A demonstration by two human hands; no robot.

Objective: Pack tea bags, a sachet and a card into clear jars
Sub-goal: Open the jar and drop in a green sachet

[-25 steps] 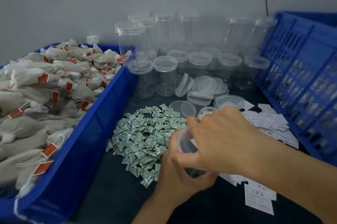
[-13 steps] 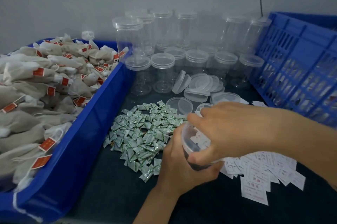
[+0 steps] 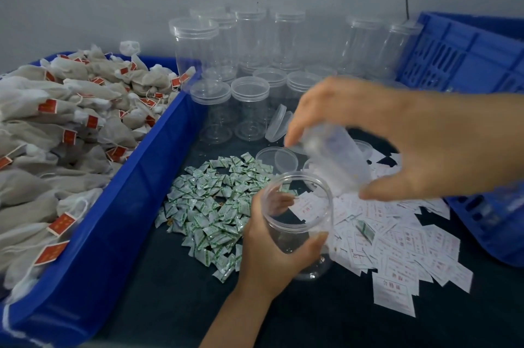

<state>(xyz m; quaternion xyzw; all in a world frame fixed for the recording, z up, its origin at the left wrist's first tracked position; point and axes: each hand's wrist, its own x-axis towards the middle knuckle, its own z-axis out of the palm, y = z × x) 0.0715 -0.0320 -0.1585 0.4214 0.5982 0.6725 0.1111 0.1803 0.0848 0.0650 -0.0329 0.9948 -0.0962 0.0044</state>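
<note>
My left hand point(image 3: 268, 251) grips an open clear jar point(image 3: 297, 214) standing on the dark table, with a white card leaning inside it. My right hand point(image 3: 368, 132) holds the jar's clear lid point(image 3: 331, 157), blurred, just above and to the right of the jar's mouth. A heap of green-and-white sachets point(image 3: 215, 206) lies left of the jar. White cards point(image 3: 397, 245) are scattered to its right. Tea bags point(image 3: 56, 132) with red tags fill the blue bin point(image 3: 119, 217) on the left.
Several lidded clear jars point(image 3: 249, 106) stand in rows at the back by the wall. Loose lids point(image 3: 276, 159) lie behind the sachets. A blue slatted crate point(image 3: 465, 61) stands at the right.
My right hand has lifted the lid off the jar and moved it up and right. The jar now stands open in my left hand.
</note>
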